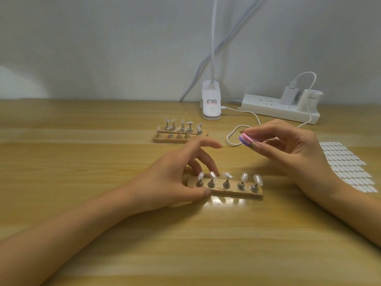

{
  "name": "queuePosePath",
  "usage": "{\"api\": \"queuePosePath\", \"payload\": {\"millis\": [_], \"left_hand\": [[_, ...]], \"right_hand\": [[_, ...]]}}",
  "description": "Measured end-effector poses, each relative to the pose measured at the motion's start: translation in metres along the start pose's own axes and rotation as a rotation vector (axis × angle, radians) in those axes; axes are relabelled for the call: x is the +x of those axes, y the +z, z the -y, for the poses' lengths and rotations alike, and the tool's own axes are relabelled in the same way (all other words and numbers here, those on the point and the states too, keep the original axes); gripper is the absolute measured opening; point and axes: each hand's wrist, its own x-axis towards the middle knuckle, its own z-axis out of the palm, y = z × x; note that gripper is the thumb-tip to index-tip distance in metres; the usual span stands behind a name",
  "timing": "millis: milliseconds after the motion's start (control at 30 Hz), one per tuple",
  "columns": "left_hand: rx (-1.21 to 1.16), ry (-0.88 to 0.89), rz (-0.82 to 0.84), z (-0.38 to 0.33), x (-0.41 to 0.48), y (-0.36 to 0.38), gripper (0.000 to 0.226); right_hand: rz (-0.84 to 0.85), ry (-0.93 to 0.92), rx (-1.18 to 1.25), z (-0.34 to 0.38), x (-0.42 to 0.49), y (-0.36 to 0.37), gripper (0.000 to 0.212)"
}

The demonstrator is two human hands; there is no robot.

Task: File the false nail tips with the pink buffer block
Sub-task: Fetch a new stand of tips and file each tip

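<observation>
A wooden holder strip (243, 192) lies on the table in front of me, carrying several clear false nail tips (227, 176) on small metal stands. My left hand (175, 176) grips the strip's left end, thumb on the near edge and fingers behind it, index finger raised. My right hand (292, 149) hovers above and to the right of the strip, pinching the pink and purple buffer block (246, 139) between thumb and fingertips. The block touches no nail tip.
A second wooden holder (179, 138) with several nail tips stands further back. Behind it are a white clip lamp base (211, 106), a white power strip (274, 108) with chargers and a looping white cable (232, 139). A sheet of white adhesive tabs (346, 164) lies at the right.
</observation>
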Motion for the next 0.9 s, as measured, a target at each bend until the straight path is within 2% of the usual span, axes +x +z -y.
{"api": "queuePosePath", "payload": {"millis": [100,200,467,667,900], "left_hand": [[-0.036,-0.001,-0.095,-0.001,-0.001,0.007,0.051],[-0.017,0.025,-0.144,-0.001,-0.002,0.01,0.048],[0.167,0.204,-0.088,-0.004,0.0,0.01,0.058],[0.239,0.283,-0.08,-0.002,-0.001,0.006,0.064],[0.212,0.352,-0.096,-0.004,-0.003,0.006,0.05]], "right_hand": [[-0.005,0.03,0.023,0.001,0.001,0.001,0.018],[-0.011,0.054,0.03,0.004,0.001,0.001,0.017],[-0.012,0.113,0.048,0.007,0.002,0.001,0.017],[-0.016,0.141,0.054,0.01,0.002,0.002,0.025],[-0.013,0.15,0.057,0.01,0.002,0.002,0.025]]}}
